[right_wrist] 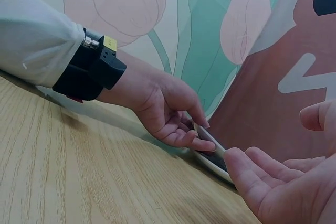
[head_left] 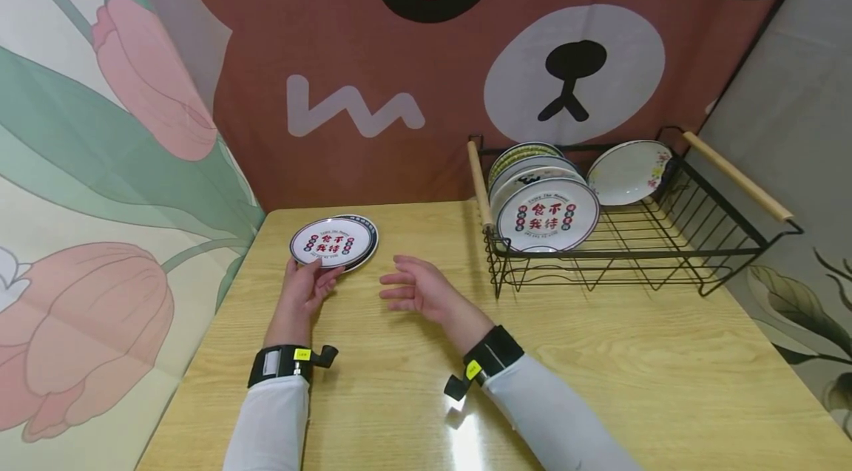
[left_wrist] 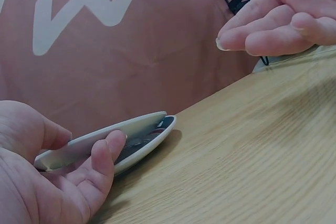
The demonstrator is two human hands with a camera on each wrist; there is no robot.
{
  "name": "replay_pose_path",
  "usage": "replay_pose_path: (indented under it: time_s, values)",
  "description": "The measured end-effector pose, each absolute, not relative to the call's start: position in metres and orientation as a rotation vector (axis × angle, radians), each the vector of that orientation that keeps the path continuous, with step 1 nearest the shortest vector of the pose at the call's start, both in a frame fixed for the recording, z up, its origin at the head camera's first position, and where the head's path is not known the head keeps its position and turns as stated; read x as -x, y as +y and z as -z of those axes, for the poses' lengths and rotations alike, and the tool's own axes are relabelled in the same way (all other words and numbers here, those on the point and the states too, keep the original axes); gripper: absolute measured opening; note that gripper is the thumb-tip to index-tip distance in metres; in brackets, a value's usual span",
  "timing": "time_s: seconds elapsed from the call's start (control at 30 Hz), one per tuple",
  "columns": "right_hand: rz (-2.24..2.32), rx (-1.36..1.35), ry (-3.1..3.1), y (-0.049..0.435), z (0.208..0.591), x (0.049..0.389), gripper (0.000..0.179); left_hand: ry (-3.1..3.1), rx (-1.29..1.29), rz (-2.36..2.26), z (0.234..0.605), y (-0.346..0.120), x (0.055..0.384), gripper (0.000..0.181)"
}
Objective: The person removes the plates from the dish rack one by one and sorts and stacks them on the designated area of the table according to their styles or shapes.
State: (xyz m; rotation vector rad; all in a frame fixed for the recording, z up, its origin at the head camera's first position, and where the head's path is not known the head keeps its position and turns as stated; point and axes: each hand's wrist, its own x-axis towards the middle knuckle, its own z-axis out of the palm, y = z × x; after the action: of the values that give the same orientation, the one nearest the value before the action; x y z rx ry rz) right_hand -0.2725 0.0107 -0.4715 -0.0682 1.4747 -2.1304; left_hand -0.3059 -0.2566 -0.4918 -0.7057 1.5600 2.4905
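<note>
Left of centre in the head view, the left hand (head_left: 308, 286) pinches the lower rim of a glossy, round white plate (head_left: 331, 242), thumb above and fingers beneath, just over a second plate (head_left: 375, 236) on the smooth, wood-grained table (head_left: 386, 382). Mid-frame, the right hand (head_left: 426, 290) hovers with loosely extended fingers, left of the black wire rack (head_left: 665, 254).

The held lettered plate (head_left: 333, 242) hides most of the dark-rimmed plate (head_left: 370, 253) beneath, and its lower curved print is too small to read. In the wire rack (head_left: 665, 254), the front plate (head_left: 549, 215) partly covers the plates behind (head_left: 507, 163). The right wrist view crops the right hand (right_wrist: 294, 190).
</note>
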Motion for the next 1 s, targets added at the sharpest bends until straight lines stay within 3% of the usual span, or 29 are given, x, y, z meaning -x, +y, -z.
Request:
replay_pose_path:
  time_s: [0.57, 1.0]
  values:
    - [2.138, 0.056, 1.456, 0.01, 0.472, 0.272, 0.059, 1.896, 0.837, -2.262, 0.493, -0.264, 0.306, 0.077]
    - [2.139, 0.053, 1.481, 0.01, 0.472, 0.269, 0.059, 2.006, 0.832, -2.139, 0.496, -0.262, 0.308, 0.061]
